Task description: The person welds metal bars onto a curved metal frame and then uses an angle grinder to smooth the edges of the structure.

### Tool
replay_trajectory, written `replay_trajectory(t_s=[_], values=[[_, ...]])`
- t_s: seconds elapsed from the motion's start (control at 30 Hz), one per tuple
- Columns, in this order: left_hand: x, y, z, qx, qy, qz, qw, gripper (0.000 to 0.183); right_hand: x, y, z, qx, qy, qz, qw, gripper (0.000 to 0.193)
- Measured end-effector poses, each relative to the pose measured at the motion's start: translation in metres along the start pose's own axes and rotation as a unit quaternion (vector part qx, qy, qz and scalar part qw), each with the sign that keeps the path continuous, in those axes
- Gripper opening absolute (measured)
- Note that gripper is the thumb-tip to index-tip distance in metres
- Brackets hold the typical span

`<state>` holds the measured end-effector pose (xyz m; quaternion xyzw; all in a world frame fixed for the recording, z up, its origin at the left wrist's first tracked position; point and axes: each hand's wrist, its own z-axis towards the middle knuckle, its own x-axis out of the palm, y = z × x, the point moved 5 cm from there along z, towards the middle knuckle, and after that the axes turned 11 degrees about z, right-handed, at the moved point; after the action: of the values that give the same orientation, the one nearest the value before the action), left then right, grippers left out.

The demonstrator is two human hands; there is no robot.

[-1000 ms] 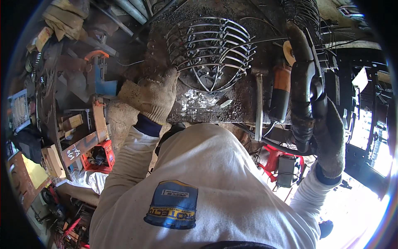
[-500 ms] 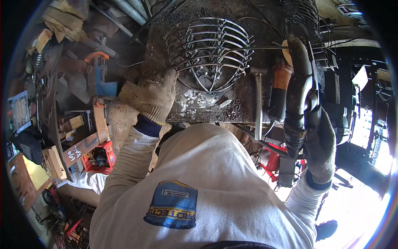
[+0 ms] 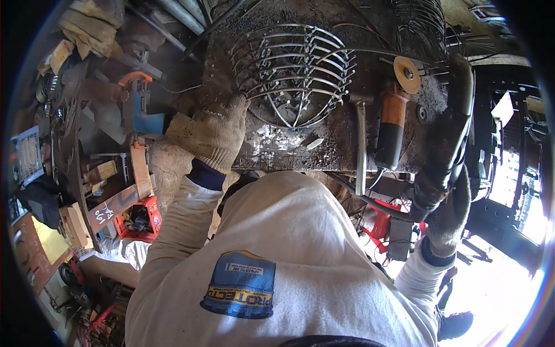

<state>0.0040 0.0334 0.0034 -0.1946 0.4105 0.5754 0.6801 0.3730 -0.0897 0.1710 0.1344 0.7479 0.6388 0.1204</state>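
Note:
A round grate of bent metal rods (image 3: 300, 89) lies on the dark, dirty workbench (image 3: 263, 157). My left hand (image 3: 215, 130), in a worn knitted glove, is closed at the grate's near left rim; its fingertips are partly hidden. In my gloved right hand (image 3: 454, 211) is a black welding electrode holder (image 3: 448, 144), pointing away from me at the bench's right side. A thin rod (image 3: 373, 51) runs from the holder's far end leftward over the grate's right edge. Whether its tip touches the metal is unclear.
An angle grinder (image 3: 392, 130) with a tan disc lies between grate and holder, beside an upright-looking metal bar (image 3: 361, 150). Coiled wire (image 3: 419, 26) sits at the far right. A blue-and-orange tool (image 3: 141, 110) and a red crate (image 3: 140, 220) are at the left.
My right hand has swung the electrode holder to the right, uncovering the grinder's disc and body. The rod has shifted right along with it. My left hand stays at the grate.

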Motion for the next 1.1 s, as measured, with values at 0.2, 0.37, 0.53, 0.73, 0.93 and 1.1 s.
replay_trajectory(t_s=[0.2,0.37,0.53,0.73,0.93,1.1], values=[[0.0,0.004,0.001,-0.056,0.097,-0.051,0.992,0.015,0.01,0.002,-0.012,-0.031,0.094,-0.037,0.994,0.053],[-0.005,0.005,0.004,-0.047,0.056,-0.056,0.996,0.016,0.017,-0.003,-0.015,-0.028,0.102,-0.038,0.994,0.054],[-0.005,0.004,0.006,-0.028,0.071,0.002,0.997,0.015,0.04,0.002,-0.012,-0.019,0.12,-0.065,0.99,0.063],[0.0,0.003,0.002,-0.03,0.12,0.011,0.992,0.016,0.037,-0.004,-0.009,-0.045,0.139,-0.092,0.985,0.069],[-0.001,0.006,0.001,-0.05,0.023,-0.064,0.996,0.016,0.025,-0.014,-0.01,-0.039,0.134,-0.074,0.987,0.07],[-0.003,0.004,0.003,-0.039,0.059,-0.002,0.997,0.017,0.026,-0.012,-0.011,-0.05,0.113,-0.077,0.989,0.069]])
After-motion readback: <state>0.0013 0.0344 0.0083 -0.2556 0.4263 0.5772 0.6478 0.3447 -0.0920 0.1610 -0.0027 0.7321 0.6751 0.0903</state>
